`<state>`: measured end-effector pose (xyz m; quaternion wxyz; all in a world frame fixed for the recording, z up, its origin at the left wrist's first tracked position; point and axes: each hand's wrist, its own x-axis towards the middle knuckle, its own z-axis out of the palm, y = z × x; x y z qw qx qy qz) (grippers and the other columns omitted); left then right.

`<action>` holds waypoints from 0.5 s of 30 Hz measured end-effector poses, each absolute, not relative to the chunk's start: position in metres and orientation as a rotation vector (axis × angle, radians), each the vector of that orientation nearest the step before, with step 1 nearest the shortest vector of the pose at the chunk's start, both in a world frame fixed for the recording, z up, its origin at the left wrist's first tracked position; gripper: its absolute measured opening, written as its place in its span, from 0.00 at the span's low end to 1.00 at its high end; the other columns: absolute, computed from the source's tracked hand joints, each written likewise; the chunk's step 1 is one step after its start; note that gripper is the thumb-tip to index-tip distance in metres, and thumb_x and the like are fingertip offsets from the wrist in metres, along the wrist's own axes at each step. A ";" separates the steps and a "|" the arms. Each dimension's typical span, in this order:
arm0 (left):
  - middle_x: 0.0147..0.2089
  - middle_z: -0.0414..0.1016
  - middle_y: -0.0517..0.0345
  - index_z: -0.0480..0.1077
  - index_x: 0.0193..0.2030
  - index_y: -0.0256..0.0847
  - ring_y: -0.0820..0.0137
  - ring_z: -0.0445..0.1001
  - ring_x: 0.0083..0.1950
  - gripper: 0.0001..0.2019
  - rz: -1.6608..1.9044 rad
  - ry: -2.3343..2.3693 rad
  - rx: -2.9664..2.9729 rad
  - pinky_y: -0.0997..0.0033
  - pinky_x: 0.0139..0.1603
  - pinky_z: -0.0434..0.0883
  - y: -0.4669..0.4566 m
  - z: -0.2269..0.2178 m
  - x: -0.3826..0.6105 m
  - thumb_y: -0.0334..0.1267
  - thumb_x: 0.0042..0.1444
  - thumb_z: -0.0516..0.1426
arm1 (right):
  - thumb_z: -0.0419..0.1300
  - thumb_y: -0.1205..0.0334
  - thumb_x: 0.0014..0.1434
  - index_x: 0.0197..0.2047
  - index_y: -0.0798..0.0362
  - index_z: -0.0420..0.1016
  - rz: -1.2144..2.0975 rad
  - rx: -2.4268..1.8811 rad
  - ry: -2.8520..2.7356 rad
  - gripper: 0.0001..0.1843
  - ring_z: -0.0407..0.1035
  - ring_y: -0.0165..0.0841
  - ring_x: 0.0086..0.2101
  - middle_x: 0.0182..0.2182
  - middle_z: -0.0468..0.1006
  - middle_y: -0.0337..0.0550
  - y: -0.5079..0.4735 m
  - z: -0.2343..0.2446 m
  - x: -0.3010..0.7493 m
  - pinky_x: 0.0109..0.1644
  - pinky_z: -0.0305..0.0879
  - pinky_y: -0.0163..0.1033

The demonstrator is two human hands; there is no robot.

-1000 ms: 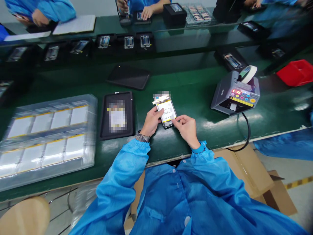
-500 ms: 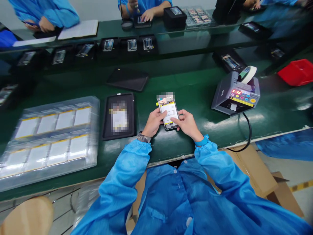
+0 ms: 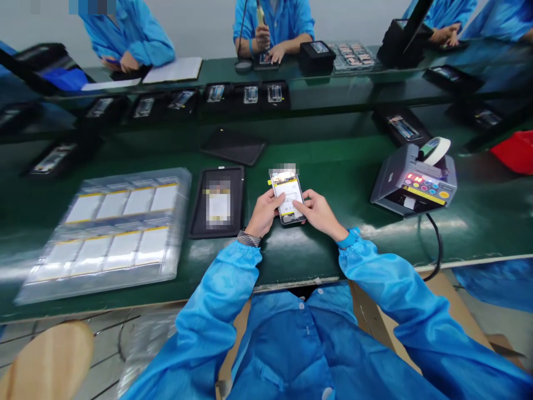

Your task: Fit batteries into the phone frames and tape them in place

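Note:
Between my two hands is an opened phone point(image 3: 288, 191), tilted a little, with a white battery point(image 3: 287, 195) edged in yellow showing inside it. My left hand point(image 3: 265, 212) grips its left side, thumb lying on the battery. From the right, my right hand point(image 3: 320, 212) holds the lower edge, its thumb also pressed on the battery. The fingers beneath the phone are hidden. To the left of my hands lies a black tray point(image 3: 195, 222) holding another phone unit, partly blurred out. A clear plastic tray point(image 3: 183, 222) with several white batteries sits farther left.
A tape dispenser point(image 3: 416, 183) with a lit display and a cable stands at right. Behind my hands lies a black tray lid point(image 3: 233, 147). Black trays with phone parts line the back, and a red bin point(image 3: 514, 153) is far right. Co-workers in blue sit across the table.
The camera view has shifted, so the surroundings appear farther right and mostly lower. Both hands keep the same hold on the phone, thumbs still on the battery.

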<state>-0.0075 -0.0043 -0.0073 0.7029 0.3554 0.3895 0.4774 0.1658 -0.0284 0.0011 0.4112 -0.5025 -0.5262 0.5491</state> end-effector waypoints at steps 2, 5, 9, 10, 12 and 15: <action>0.51 0.83 0.45 0.75 0.52 0.36 0.54 0.80 0.56 0.23 1.090 0.872 0.788 0.54 0.59 0.76 -0.002 -0.008 -0.011 0.45 0.52 0.71 | 0.70 0.38 0.53 0.38 0.50 0.62 1.402 -1.251 -1.342 0.28 0.75 0.33 0.23 0.27 0.82 0.40 -0.022 0.004 0.162 0.21 0.69 0.33; 0.51 0.83 0.45 0.76 0.51 0.36 0.53 0.80 0.57 0.24 1.124 0.893 0.777 0.54 0.58 0.76 0.000 -0.010 -0.016 0.46 0.51 0.71 | 0.74 0.43 0.49 0.42 0.51 0.63 1.504 -1.176 -1.379 0.30 0.75 0.32 0.24 0.30 0.83 0.40 -0.015 0.008 0.162 0.23 0.70 0.33; 0.50 0.84 0.45 0.76 0.51 0.36 0.53 0.81 0.55 0.26 1.120 0.964 0.763 0.54 0.56 0.78 -0.002 -0.012 -0.016 0.47 0.49 0.72 | 0.75 0.48 0.48 0.42 0.51 0.63 1.637 -1.127 -1.397 0.30 0.73 0.30 0.22 0.30 0.84 0.40 -0.012 0.006 0.167 0.22 0.68 0.31; 0.50 0.84 0.45 0.76 0.52 0.36 0.52 0.81 0.55 0.27 1.111 0.972 0.769 0.54 0.55 0.78 -0.003 -0.011 -0.016 0.48 0.49 0.73 | 0.74 0.47 0.49 0.42 0.51 0.63 1.640 -1.132 -1.387 0.29 0.73 0.30 0.22 0.30 0.84 0.41 -0.012 0.003 0.168 0.22 0.68 0.31; 0.50 0.84 0.45 0.76 0.52 0.36 0.52 0.81 0.54 0.28 1.104 0.983 0.794 0.55 0.55 0.78 -0.005 -0.008 -0.014 0.48 0.49 0.73 | 0.73 0.46 0.50 0.41 0.51 0.63 1.604 -1.154 -1.353 0.28 0.73 0.30 0.22 0.29 0.84 0.42 -0.013 -0.004 0.168 0.21 0.68 0.32; 0.51 0.83 0.44 0.76 0.54 0.36 0.53 0.82 0.54 0.29 1.108 1.015 0.841 0.56 0.54 0.78 -0.008 -0.002 -0.013 0.49 0.49 0.73 | 0.70 0.43 0.52 0.39 0.50 0.62 1.531 -1.155 -1.306 0.26 0.72 0.31 0.21 0.27 0.83 0.41 -0.015 -0.016 0.163 0.19 0.67 0.32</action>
